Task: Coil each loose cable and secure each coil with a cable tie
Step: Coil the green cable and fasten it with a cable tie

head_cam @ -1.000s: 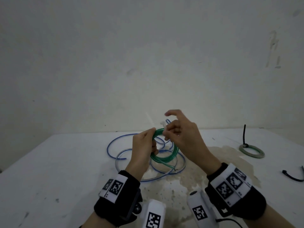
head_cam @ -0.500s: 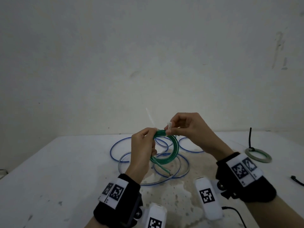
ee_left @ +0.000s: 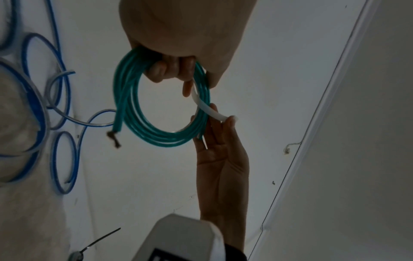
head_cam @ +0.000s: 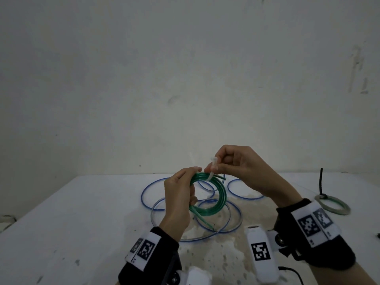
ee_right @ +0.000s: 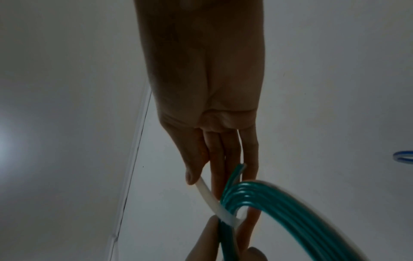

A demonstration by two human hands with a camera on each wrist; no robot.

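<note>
- Since a second ago, the right hand (head_cam: 244, 171) is curling its once-raised fingers down, pinching the white cable tie (head_cam: 211, 170).
- Left hand (head_cam: 181, 194) is gripping the green coil (head_cam: 218, 200), held above the tabletop (head_cam: 82, 212).
- Feeding the tail squarely into the head, close beside the left fingers (ee_left: 170, 70), should be keeping loops bundled.

The room was dim and evenly lit, with no hard shadows. Both wrist views were darker and noisy, with a pale glow at the right wrist view's left edge. Straight lines bent near the edges.
</note>
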